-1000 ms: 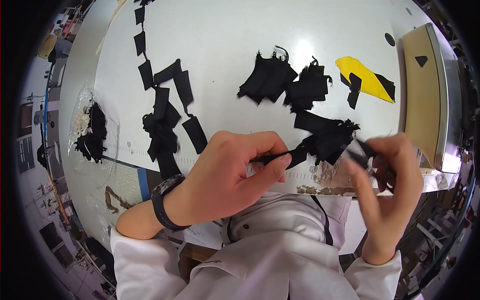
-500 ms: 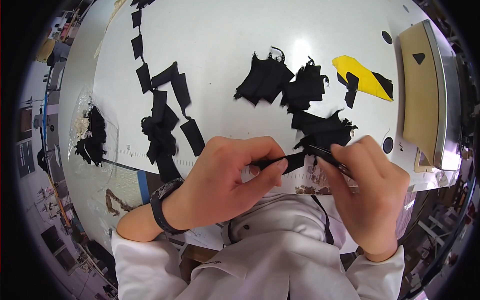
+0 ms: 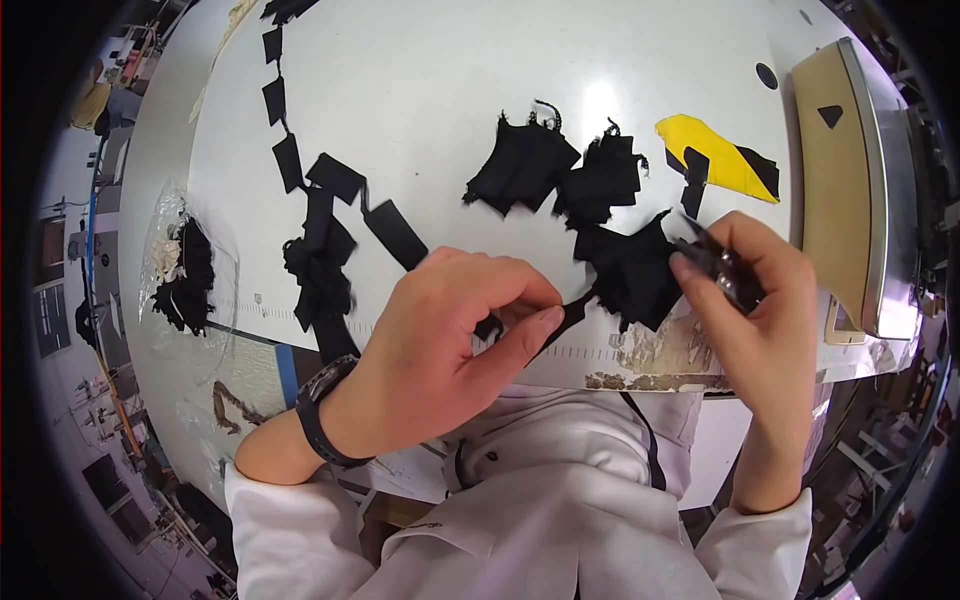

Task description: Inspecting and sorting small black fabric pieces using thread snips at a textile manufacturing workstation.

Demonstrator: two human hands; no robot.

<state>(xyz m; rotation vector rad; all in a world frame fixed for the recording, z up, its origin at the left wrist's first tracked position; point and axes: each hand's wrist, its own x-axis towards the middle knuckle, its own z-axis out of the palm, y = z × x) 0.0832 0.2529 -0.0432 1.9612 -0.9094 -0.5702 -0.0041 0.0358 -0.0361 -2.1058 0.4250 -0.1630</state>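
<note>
My left hand [image 3: 450,345] pinches a small black fabric piece [image 3: 563,325] between thumb and forefinger, over the table's near edge. This piece reaches the lower left of a heap of black pieces with frayed edges [image 3: 637,272]. To the right of that heap, my right hand [image 3: 768,310] is closed around dark thread snips [image 3: 735,278], their pointed tips up and apart from the pinched piece. A chain of black fabric pieces [image 3: 397,235], joined by threads, runs from the far left down to my left hand. Its lower end is hidden behind the hand.
Two more black heaps [image 3: 523,165] lie beyond my hands. At the right are a yellow-and-black flat piece [image 3: 725,160] and a beige machine body [image 3: 838,200]. A clear plastic bag [image 3: 222,250] with black and off-white scraps sits at the left. The white table [image 3: 430,90] has a worn near edge.
My right hand has moved up and right with the snips, away from the pinched fabric. The near heap looks rearranged, and the chain beside my left hand has shifted.
</note>
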